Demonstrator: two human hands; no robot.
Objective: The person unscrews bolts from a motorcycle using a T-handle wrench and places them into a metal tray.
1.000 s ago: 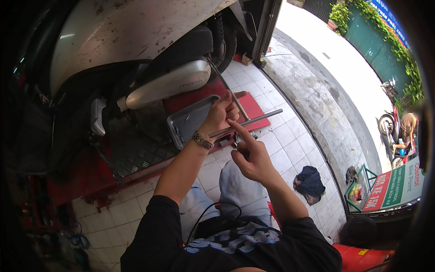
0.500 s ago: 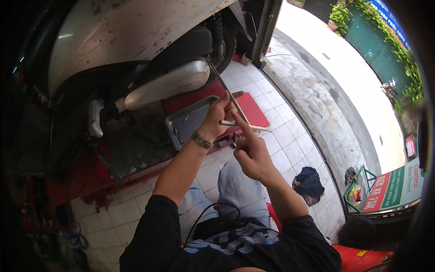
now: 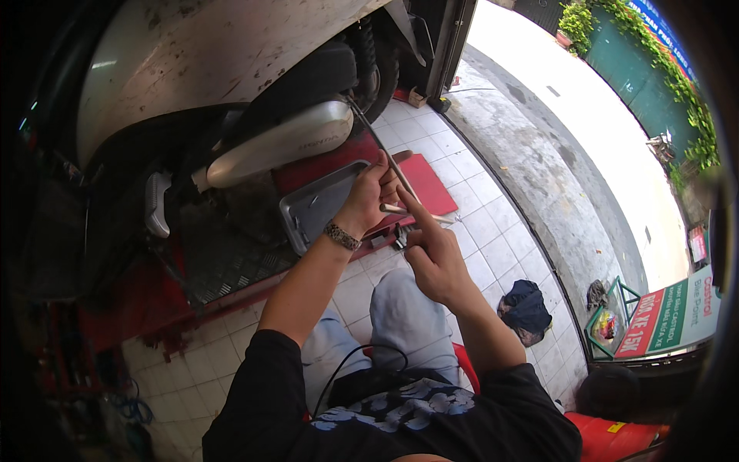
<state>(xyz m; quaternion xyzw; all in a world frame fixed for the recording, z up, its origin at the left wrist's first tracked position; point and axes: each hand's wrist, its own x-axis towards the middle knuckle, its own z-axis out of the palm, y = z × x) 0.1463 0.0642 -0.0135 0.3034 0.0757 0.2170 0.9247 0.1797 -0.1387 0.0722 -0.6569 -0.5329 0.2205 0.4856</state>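
A long T-handle wrench (image 3: pixel 393 164) slants from the rear end of the scooter's silver side cover (image 3: pixel 285 142) down to my hands. My left hand (image 3: pixel 368 197) is closed loosely around its shaft, a patterned band on the wrist. Stretched out, the index finger of my right hand (image 3: pixel 435 258) touches the wrench near its crossbar (image 3: pixel 394 209); the other fingers are curled, with nothing seen in them. The wrench's far tip meets the cover's end beside the rear wheel (image 3: pixel 385 81), too small to make out.
Under my left hand a grey metal tray (image 3: pixel 293 223) with small parts rests on the red lift platform (image 3: pixel 427 181). A dark cloth (image 3: pixel 526 308) lies on the white tiles at right. A green-framed sign (image 3: pixel 666 319) stands by the doorway; a red container (image 3: pixel 616 437) is at lower right.
The wrench's crossbar has turned slightly, its near-left end now closer to my right index finger. My right hand has shifted only a little; my left hand stays around the shaft.
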